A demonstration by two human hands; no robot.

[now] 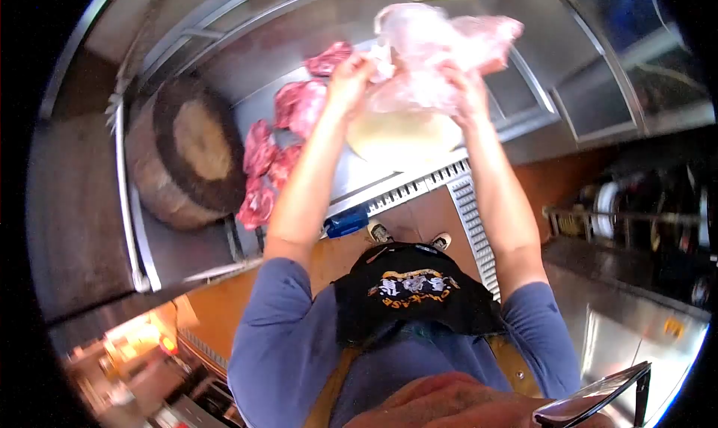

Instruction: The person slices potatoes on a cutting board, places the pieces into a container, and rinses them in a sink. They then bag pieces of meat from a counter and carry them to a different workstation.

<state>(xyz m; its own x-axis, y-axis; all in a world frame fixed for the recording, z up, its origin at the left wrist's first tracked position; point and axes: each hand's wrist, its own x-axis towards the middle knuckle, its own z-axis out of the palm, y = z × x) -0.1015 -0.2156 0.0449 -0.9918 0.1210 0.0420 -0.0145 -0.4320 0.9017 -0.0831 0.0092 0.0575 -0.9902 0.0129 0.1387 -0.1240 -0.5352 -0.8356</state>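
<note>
Both my hands are raised over the counter, holding a clear plastic bag (419, 43) with pale pink meat inside; the bag is blurred and overexposed. My left hand (350, 84) is closed on a bunched edge of the plastic at the bag's left side. My right hand (467, 95) grips the lower right of the bag, its fingertips partly hidden by the plastic. Beneath the bag lies a round yellowish cutting board (404, 140). Several raw red meat pieces (299, 106) lie on the metal counter (348, 177) left of the board, partly behind my left forearm.
A thick round wooden chopping block (202, 140) stands at the left end of the counter. A blue object (346, 222) sits below the counter's front edge. Slotted metal drain grating (475, 226) runs along the floor. A dark rack with dishes (606, 211) stands at right.
</note>
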